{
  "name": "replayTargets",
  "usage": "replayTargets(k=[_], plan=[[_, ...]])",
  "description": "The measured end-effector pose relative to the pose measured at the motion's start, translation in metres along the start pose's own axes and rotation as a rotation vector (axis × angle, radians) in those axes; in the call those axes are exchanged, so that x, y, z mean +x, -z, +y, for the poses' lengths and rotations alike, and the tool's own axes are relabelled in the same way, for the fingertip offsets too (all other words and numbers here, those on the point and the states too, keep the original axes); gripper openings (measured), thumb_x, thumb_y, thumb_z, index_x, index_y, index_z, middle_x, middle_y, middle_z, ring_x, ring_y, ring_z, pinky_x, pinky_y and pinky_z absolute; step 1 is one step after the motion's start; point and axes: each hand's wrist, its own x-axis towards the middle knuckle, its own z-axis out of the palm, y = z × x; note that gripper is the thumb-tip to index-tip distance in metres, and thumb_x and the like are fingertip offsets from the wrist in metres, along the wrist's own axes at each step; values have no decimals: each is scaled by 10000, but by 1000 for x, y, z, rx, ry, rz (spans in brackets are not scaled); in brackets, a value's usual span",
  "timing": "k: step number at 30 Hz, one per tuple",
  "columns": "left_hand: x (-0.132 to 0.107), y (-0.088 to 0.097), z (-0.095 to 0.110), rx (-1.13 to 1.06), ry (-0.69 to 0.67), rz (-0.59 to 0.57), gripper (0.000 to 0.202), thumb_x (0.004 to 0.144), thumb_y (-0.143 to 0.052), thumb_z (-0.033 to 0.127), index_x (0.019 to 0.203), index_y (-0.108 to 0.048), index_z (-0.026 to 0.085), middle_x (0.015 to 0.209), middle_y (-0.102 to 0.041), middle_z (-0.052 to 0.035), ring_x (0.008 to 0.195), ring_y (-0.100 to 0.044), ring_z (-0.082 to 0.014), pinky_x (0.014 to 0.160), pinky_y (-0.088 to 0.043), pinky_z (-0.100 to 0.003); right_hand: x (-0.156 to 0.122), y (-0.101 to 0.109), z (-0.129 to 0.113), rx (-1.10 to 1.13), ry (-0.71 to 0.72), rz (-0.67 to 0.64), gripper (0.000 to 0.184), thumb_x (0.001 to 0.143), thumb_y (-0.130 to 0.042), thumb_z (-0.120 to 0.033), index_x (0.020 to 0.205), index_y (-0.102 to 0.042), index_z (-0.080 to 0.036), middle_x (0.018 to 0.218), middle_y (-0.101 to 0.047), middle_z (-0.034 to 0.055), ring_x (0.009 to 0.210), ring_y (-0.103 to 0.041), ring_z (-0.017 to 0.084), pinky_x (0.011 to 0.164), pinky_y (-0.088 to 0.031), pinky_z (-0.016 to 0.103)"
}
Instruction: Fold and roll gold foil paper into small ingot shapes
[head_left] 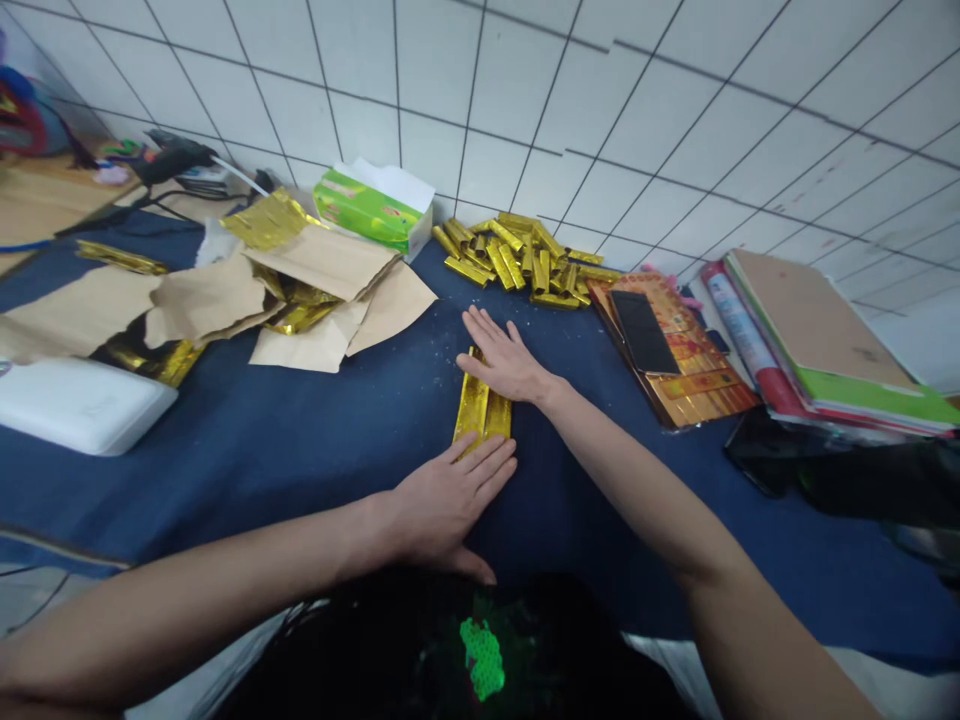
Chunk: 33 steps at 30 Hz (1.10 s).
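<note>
A folded strip of gold foil paper (480, 410) lies lengthwise on the navy blue cloth-covered table (300, 480). My left hand (450, 505) rests flat across its near end, with the fingertips on the gold. My right hand (502, 358) lies flat over its far end, fingers pointing left. Neither hand grips the strip; both press from above. Part of the strip is hidden under my palms and fingers.
Behind my hands lies a heap of folded gold bars (521, 260), next to a green tissue box (375, 208). Torn brown paper with gold sheets (300, 290) spreads left. A white box (79, 405) sits at left. A black phone (643, 332) lies on gold-patterned packets; books (817, 340) stack at right.
</note>
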Motion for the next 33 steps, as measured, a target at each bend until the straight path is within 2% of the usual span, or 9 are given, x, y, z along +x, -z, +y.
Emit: replayTargets(k=[3,6,9,13,19,33], plan=[[-1,0,1,-28,7,7,1049,667,-423,747,1380,-205,8,1449,-196,-233,1353,-143,-326,1089,-108,-454,-21,1,-22,-40,113,22,796,839,-168,-649,1424,-106,-114,1498,-74,124,1378,-37,243,1076,-43,547],[-1,1,2,-70,49,-22,1051,636,-513,707,1384,-206,36,1411,-308,-221,1311,-265,-332,1057,-208,-448,-40,-10,-41,-53,273,-85,808,827,-186,-665,1417,-168,-113,1492,-121,120,1377,-58,236,1099,-47,501],[-1,3,2,-66,41,-19,1052,640,-526,689,1389,-186,34,1419,-292,-220,1312,-263,-328,1059,-207,-451,-39,-19,-41,-61,293,-132,787,843,-161,-645,1411,-180,-102,1490,-134,118,1376,-78,226,1104,-75,482],[0,3,2,-19,-5,16,1023,681,-447,713,1380,-205,6,1446,-206,-237,1352,-136,-336,1087,-112,-466,-13,-19,-20,-137,261,-69,756,850,-174,-631,1407,-200,-121,1490,-149,111,1373,-97,242,1085,-83,530],[-1,0,1,-20,3,11,1025,685,-440,712,1391,-173,19,1463,-154,-219,1356,-135,-320,1089,-135,-461,22,-14,5,-159,78,6,736,866,-141,-600,1414,-168,-110,1493,-119,126,1375,-82,246,1059,-94,574],[-2,4,4,-12,15,8,946,744,-404,662,1391,-170,13,1458,-172,-214,1359,-135,-303,1098,-122,-445,25,-17,8,-156,58,24,736,860,-137,-606,1416,-178,-124,1492,-133,123,1375,-85,244,1061,-92,567]])
